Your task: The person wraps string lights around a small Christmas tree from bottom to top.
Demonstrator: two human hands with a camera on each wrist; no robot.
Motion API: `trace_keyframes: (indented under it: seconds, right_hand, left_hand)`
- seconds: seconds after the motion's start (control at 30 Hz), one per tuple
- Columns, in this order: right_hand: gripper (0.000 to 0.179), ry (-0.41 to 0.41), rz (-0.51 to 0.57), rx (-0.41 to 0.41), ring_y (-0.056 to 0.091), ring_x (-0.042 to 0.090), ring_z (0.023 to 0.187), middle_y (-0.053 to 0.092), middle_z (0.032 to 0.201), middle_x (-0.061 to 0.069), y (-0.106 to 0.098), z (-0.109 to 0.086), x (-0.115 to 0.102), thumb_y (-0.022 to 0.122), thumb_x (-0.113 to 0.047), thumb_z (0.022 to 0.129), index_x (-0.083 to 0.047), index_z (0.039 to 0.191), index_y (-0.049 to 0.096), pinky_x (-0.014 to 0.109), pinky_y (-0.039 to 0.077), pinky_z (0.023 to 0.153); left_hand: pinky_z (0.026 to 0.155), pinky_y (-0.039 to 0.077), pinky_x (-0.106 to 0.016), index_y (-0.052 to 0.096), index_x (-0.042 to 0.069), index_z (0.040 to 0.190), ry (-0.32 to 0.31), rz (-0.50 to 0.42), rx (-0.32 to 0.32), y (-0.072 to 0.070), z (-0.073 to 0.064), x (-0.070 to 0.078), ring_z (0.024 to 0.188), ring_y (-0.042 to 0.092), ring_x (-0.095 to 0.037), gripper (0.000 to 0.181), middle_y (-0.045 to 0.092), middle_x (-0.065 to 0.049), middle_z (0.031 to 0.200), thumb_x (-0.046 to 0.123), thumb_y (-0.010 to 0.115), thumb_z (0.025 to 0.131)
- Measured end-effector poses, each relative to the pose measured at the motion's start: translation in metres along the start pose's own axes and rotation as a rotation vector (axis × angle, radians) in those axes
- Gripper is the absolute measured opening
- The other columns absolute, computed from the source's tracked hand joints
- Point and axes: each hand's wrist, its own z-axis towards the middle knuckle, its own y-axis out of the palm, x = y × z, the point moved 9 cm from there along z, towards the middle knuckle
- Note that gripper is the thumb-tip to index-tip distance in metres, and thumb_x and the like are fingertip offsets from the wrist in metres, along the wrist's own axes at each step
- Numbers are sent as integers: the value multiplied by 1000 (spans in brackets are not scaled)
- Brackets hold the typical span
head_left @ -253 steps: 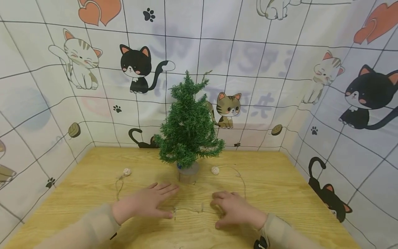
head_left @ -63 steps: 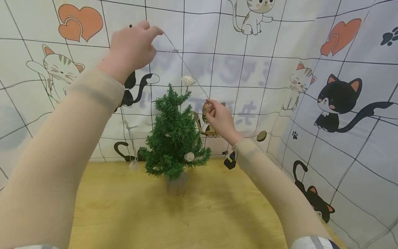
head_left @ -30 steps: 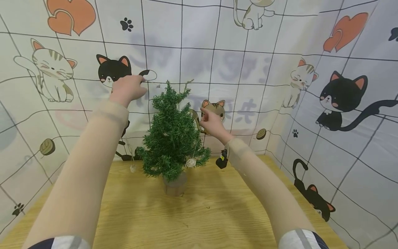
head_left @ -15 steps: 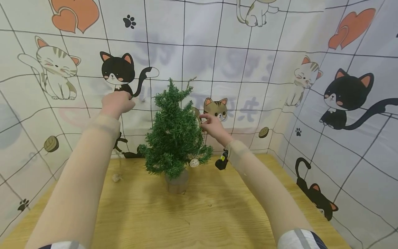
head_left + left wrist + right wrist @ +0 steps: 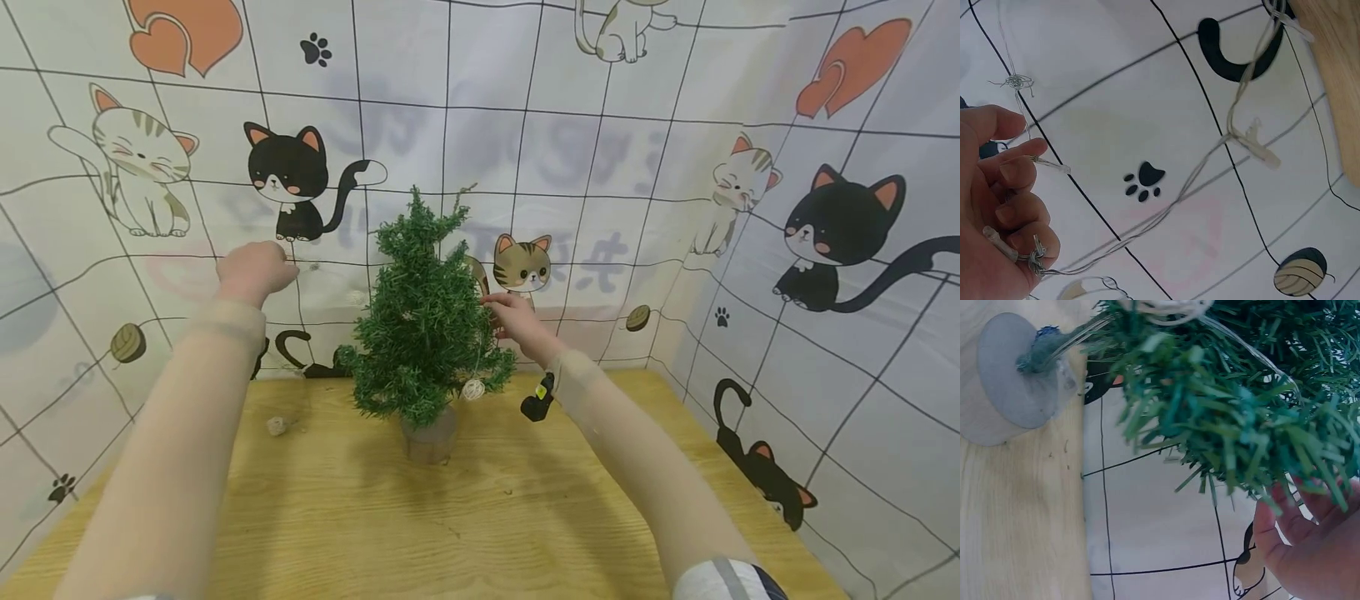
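Observation:
A small green artificial Christmas tree (image 5: 423, 317) stands upright on a round grey-brown base (image 5: 430, 442). My left hand (image 5: 257, 271), left of the tree, holds a thin clear-wired light string (image 5: 1147, 231) with its fingers curled round the wire. Small clear bulbs stick out from the string in the left wrist view. At the tree's right edge, my right hand (image 5: 525, 325) pinches the string by the outer branches; foliage hides its fingertips in the right wrist view. Just below that hand a white woven ball (image 5: 473, 389) hangs on the string. Another pale ball (image 5: 277, 426) lies below my left hand.
A wooden tabletop (image 5: 480, 525) bears the tree. White fabric walls (image 5: 592, 75) printed with cats and grid lines enclose the back and both sides. Small green bits lie on the table. A black device (image 5: 537, 398) hangs at my right wrist.
My hands, earlier on the table, rose with the light string between them. Since then the left hand has dropped down and left, and the right hand slightly down. The left ball has sunk to the table.

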Motion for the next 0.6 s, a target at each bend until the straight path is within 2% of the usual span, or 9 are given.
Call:
trace_keyframes:
  seconds: [0.1,0.2,0.27,0.33,0.4,0.47,0.53,0.6]
  right_hand:
    - [35,6,10,-6,49,31,89,52,103,13,1,-3,3,39,-22,106,-8,134,55,44,44,77]
    - [36,0,-4,0,54,29,97,54,115,12,0,-8,2,40,-21,105,-9,136,54,46,45,82]
    - [36,-19,11,44,54,30,105,53,125,14,-5,-12,-1,42,-21,105,-8,136,53,47,44,87]
    - [36,-77,20,131,52,32,112,51,130,14,-14,-19,-9,44,-21,105,-6,135,53,48,43,91]
    - [33,-175,12,249,50,32,112,52,128,14,-24,-29,-23,46,-21,103,-4,131,55,47,42,89]
    - [30,-305,-21,352,48,31,107,50,124,14,-29,-45,-41,49,-20,102,-4,126,57,43,41,85]
    - [26,-465,-70,414,44,30,99,48,118,15,-26,-63,-62,51,-16,101,-2,122,58,38,39,78]
    - [22,-668,-129,433,41,29,93,46,115,16,-14,-86,-87,53,-10,98,0,117,59,35,36,73]
  left_hand:
    - [62,43,-55,58,3,79,-17,7,-22,-2,-6,-12,72,51,-37,23,56,-17,79,21,46,85]
    - [64,42,-57,59,1,85,-29,20,-38,-6,-13,-24,74,51,-39,27,56,-19,81,24,46,87]
    - [63,42,-56,58,1,84,-31,31,-47,-11,-18,-31,74,50,-39,28,55,-18,80,26,45,88]
    - [63,40,-56,58,2,83,-23,43,-48,-17,-23,-36,73,49,-38,28,54,-17,79,27,45,88]
    - [63,40,-55,57,2,84,-16,56,-55,-22,-29,-40,73,49,-38,29,55,-18,81,28,45,88]
    - [64,40,-56,61,-1,94,-6,73,-65,-29,-35,-43,77,52,-41,33,60,-23,93,28,44,89]
    - [65,42,-56,62,-3,104,4,94,-78,-34,-41,-44,81,56,-43,39,61,-28,107,28,44,89]
    - [65,43,-56,62,-3,109,13,113,-96,-39,-47,-43,84,57,-45,41,59,-29,116,28,43,90]
